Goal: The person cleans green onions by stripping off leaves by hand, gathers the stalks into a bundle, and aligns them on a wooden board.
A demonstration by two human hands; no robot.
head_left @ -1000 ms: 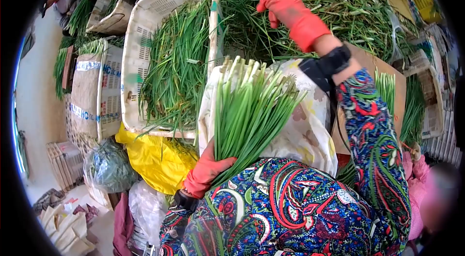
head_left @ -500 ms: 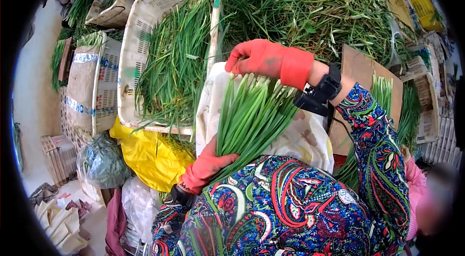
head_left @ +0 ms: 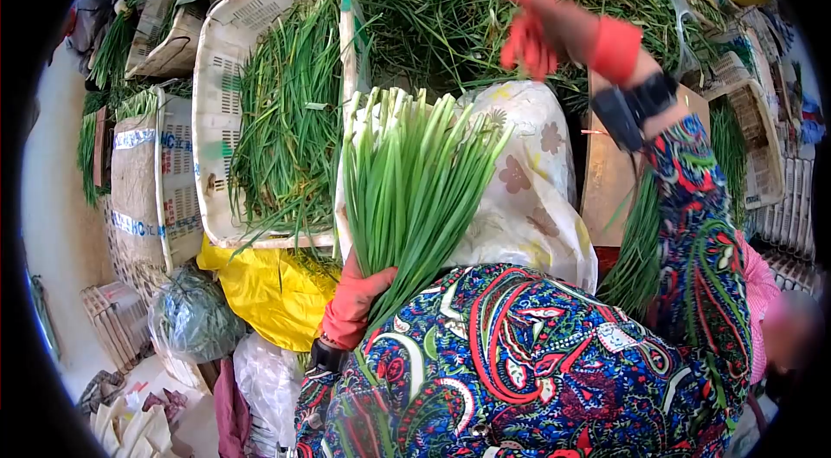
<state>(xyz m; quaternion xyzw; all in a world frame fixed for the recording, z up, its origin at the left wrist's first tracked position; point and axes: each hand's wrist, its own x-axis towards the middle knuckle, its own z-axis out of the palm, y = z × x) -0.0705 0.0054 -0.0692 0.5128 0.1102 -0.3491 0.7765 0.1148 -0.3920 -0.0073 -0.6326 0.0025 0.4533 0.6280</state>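
My left hand (head_left: 353, 302), in a red rubber glove, is wrapped round the lower, leafy part of a bunch of garlic chives (head_left: 415, 190). The pale cut ends point up and away from me, fanned slightly. My right hand (head_left: 554, 29), gloved in red too, is raised at the upper right, apart from the bunch. Its fingers are somewhat blurred but look spread, with nothing clear in them. Behind the bunch, a white flower-printed plastic sheet (head_left: 528, 190) lies over my lap area.
A white plastic crate (head_left: 208, 120) of loose chives stands left of the bunch. A large heap of loose greens (head_left: 450, 16) lies beyond. On the right are a cardboard sheet (head_left: 606, 190) and more chives (head_left: 640, 250). A yellow bag (head_left: 277, 293) lies at left; a person in pink (head_left: 760, 285) is at right.
My right hand has left the bunch's pale ends and swung up and right, its fingers spreading. The bunch stays in my left hand, now more upright. The view has shifted slightly.
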